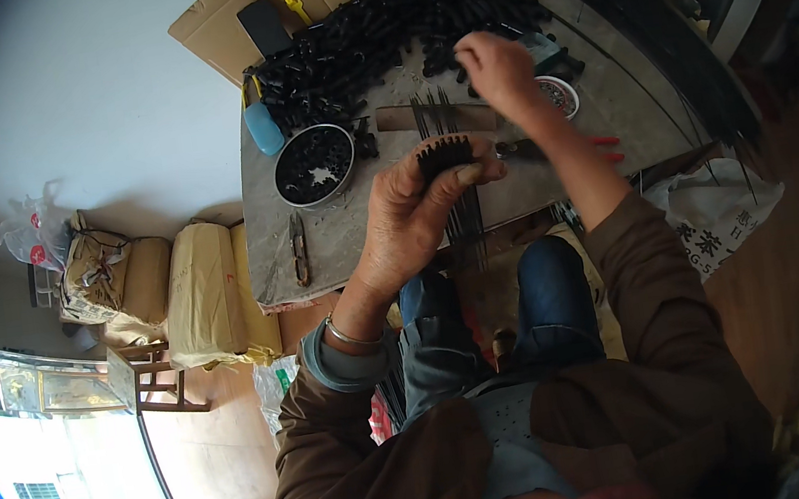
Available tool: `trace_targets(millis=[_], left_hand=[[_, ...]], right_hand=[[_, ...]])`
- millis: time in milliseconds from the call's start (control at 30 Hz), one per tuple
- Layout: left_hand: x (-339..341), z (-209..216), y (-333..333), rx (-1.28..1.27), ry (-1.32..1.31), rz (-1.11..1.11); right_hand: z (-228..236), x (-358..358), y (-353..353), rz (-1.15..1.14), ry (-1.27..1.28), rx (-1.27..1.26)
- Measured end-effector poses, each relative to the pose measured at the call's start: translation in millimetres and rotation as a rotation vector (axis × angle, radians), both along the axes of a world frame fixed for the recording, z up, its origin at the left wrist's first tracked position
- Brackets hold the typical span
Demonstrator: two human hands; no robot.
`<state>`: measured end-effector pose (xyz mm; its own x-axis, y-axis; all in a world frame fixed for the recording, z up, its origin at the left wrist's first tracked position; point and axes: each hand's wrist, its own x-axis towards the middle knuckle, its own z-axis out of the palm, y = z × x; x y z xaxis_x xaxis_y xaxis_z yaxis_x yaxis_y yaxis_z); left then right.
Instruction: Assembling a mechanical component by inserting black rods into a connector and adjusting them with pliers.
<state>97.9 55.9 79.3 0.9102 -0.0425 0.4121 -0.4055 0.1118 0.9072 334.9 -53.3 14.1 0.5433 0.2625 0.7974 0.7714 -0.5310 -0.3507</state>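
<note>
A grey counter (pixel 269 252) carries a broad heap of short black tubular pieces (pixel 399 17) along its far side. Thin black rods (pixel 463 226), straight and roughly parallel, show beyond the left hand (pixel 418 197) and again below it, reaching the counter's near edge; the fingers hide whether they join what it grips. That hand, raised over the near part of the counter, pinches a toothed row (pixel 445 156) between thumb and fingers. The right hand (pixel 500 73) is lifted near the heap, fingers curled together; whether they hold anything, I cannot tell. The toothed row is short, dark and matte, its upper edge notched like a comb, with small stubs standing close side by side.
</note>
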Motion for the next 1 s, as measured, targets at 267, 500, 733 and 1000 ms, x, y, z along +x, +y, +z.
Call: trace_targets(millis=[267, 500, 733, 1000], left_hand=[[12.6, -2.4, -0.7, -0.022, -0.024, -0.015], [13.2, 3.7, -0.4, -0.036, 0.020, 0.031], [15.4, -0.6, 1.5, -0.049, 0.029, 0.030], [16.0, -2.6, 0.9, -0.097, 0.016, 0.058]], right_hand=[[3.8, 70.2, -60.1, -0.087, 0.456, -0.634], [21.9, 63.4, -68.1, 0.022, 0.058, -0.645], [87.6, -25.2, -58.8, 0.374, 0.250, 0.142], [114.9, -129.1, -82.5, 0.616, 0.079, -0.154]])
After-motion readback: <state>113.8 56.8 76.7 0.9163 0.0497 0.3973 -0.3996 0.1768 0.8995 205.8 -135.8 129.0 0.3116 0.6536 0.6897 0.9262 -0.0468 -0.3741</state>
